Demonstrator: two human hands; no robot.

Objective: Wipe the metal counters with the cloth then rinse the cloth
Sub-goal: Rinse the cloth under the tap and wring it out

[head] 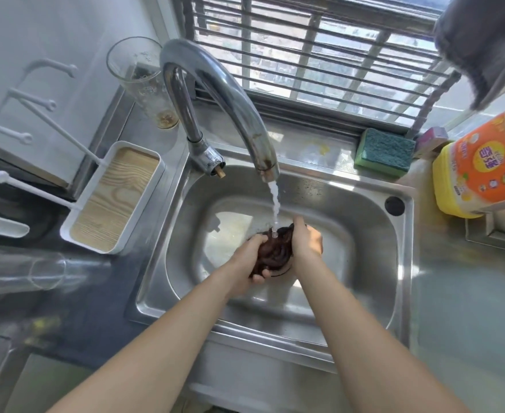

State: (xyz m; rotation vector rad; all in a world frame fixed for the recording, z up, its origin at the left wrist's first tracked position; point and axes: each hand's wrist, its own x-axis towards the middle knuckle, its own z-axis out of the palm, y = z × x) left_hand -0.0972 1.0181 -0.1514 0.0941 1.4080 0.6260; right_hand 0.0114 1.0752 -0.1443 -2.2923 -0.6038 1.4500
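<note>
Clearly you were at the rinsing step: both hands met low in the sink (364, 204), at the centre of the frame, with the dark cloth (276, 248) bunched between them. Your left hand (252, 254) had its fingers (260, 277) curled under the wad, and your right hand (306, 238) pressed closed against its far side, so the bundle sat directly beneath the stream (275, 204) from the curved tap (215, 93). Holding it balled up likely let you squeeze dirty water out. A green sponge (385, 152) and a yellow detergent bottle (481, 165) stood on the surface at the right.
</note>
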